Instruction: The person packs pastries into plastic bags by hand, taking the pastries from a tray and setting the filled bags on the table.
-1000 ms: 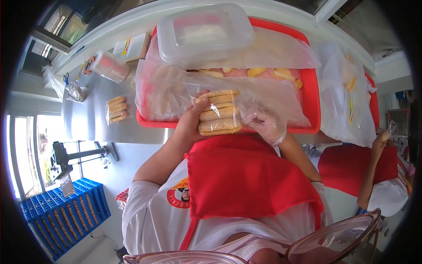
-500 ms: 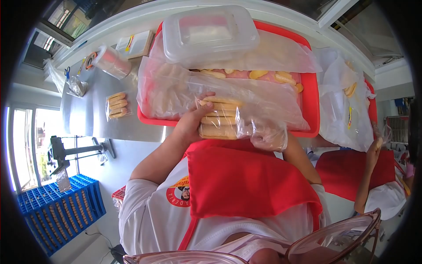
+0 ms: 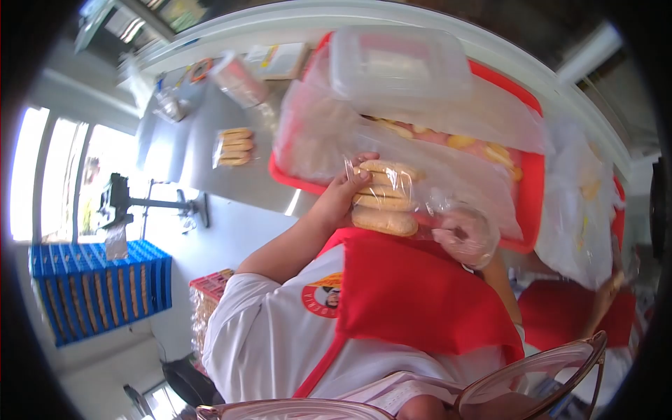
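My left hand [image 3: 352, 187] is closed round the left end of a clear plastic bag of ladyfingers [image 3: 385, 198], its thumb on top. Several ladyfingers lie stacked side by side in that bag, the lowest slightly apart from the others. At the bag's loose right end, my right hand [image 3: 470, 236] shows through clear film with its fingers curled on the plastic. Both hands are in front of a red tray [image 3: 532, 210] lined with translucent sheets [image 3: 448, 168]. Loose ladyfingers [image 3: 462, 142] show in a gap between the sheets.
A translucent plastic tub [image 3: 399, 66] sits on the tray's back. To the left on the metal table [image 3: 203, 140] are a packed bag of ladyfingers [image 3: 236, 147], a plastic roll [image 3: 238, 80] and tape [image 3: 201, 70]. Blue crates [image 3: 101, 287] stand lower left. A co-worker's arm [image 3: 603, 304] is at right.
The view has turned, so the table and tray appear shifted right and tilted. Both hands still hold the bag, and the lowest ladyfinger now sits apart from the stack.
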Available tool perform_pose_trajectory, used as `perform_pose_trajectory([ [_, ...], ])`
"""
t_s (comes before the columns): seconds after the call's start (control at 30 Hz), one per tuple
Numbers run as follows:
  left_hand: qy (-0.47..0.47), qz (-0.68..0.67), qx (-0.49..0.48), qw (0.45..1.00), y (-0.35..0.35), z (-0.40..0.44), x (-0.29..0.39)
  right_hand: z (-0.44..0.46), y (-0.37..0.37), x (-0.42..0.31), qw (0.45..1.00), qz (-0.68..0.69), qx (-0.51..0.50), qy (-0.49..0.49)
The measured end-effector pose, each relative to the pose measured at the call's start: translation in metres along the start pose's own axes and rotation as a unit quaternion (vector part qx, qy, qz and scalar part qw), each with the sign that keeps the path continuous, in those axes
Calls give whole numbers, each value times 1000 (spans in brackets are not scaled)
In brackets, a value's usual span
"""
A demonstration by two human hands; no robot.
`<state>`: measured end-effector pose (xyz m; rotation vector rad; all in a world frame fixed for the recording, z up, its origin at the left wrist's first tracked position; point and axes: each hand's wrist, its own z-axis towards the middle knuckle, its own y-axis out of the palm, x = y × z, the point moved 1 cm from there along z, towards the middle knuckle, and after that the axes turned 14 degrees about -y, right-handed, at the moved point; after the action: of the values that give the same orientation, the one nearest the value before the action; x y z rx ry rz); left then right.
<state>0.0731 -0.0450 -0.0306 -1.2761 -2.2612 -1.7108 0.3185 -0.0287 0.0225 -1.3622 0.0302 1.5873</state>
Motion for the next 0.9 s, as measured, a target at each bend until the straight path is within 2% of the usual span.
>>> perform_pose_trajectory([
  [0.07,30,-21,-8,999,-21,-11,25,-21,12,16,994,9,109,3],
  [0.1,90,23,-5,996,-40,-21,43,-26,19,20,985,23,173,-3],
  [0.13,151,82,39,984,-61,-35,64,-22,22,18,965,55,257,-14],
  [0.23,210,151,104,960,-120,-79,129,-47,14,64,957,53,277,73],
  [0.27,210,144,98,962,-144,-90,145,-52,8,72,956,59,276,84],
  [0.33,167,147,178,958,-184,-113,173,-59,0,84,952,65,279,107],
  [0.43,117,159,281,939,-228,-131,196,-62,-11,92,937,31,335,88],
  [0.53,102,176,345,917,-252,-126,211,-61,-26,93,936,-77,326,109],
  [0.6,104,198,353,908,-258,-118,221,-62,-33,97,919,-4,364,152],
  [0.63,101,236,385,886,-259,-116,226,-64,-35,101,908,33,381,173],
  [0.7,91,309,447,834,-258,-112,230,-71,-36,114,916,7,370,153],
  [0.73,32,365,548,752,-253,-112,239,-74,-37,118,921,-7,362,145],
  [0.77,52,421,632,648,-262,-109,249,-78,-38,122,918,10,363,159],
  [0.83,86,504,759,403,-256,-106,256,-73,-40,115,912,42,362,189],
  [0.87,90,489,762,415,-255,-101,254,-75,-40,119,908,61,368,193],
  [0.9,74,526,753,388,-237,-91,241,-78,-40,126,903,81,374,197],
])
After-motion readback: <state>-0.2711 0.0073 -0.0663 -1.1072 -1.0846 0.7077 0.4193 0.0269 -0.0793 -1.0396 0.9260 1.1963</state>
